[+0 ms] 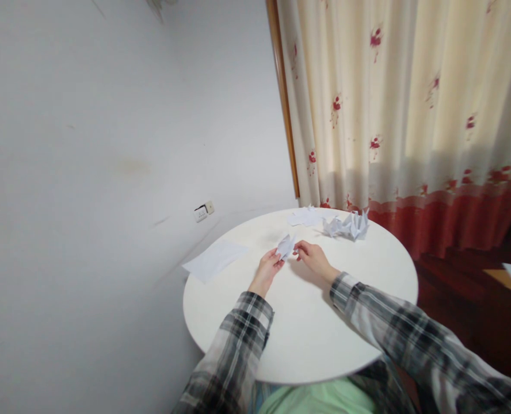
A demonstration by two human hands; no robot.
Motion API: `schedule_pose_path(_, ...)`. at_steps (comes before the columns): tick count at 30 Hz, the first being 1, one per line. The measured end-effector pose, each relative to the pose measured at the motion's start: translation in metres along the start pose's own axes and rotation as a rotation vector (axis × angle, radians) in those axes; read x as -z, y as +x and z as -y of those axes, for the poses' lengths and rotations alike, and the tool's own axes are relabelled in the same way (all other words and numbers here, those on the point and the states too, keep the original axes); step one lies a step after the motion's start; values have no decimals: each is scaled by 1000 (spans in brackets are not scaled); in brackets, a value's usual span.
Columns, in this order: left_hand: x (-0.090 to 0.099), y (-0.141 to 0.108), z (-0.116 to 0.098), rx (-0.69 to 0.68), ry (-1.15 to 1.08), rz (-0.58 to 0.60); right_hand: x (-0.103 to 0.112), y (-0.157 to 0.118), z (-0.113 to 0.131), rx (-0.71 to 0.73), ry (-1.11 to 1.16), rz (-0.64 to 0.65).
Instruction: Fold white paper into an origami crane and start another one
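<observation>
Above the white round table, a piece of folded white paper [285, 247] is held between the thumb and fingers of my left hand [269, 269]. It has pointed, angular folds like an origami piece. My right hand [313, 257] is at the right side of this paper, its fingers closed in a pinch with a small white bit at the tips, which looks like a corner of the same paper. Farther back to the right stand several folded paper cranes [354, 225] bunched together.
Flat white sheets [216, 259] lie at the left of the round table [307, 345], against the wall [109, 230]. More white paper [304, 216] sits at the far edge. A wall socket [201, 214] is beyond, and a flowered curtain [393, 115] hangs at the back right.
</observation>
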State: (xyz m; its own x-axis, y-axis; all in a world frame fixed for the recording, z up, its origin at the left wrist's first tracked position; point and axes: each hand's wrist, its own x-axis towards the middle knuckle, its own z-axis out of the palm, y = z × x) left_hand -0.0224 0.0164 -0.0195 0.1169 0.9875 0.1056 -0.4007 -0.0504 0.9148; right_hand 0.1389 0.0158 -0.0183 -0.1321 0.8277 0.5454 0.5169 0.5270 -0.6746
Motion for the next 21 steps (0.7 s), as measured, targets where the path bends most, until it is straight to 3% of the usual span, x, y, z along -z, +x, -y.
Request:
schedule_pose_path(12, -1, 2, 0, 3, -41, 9, -2, 2, -3, 48, -25, 38)
schedule_pose_path(17, -2, 0, -1, 28, -41, 49, -1, 2, -3, 42, 13, -9)
schedule_pose_path(21, -2, 0, 0, 42, -45, 79, 0, 2, -5, 119, -19, -73)
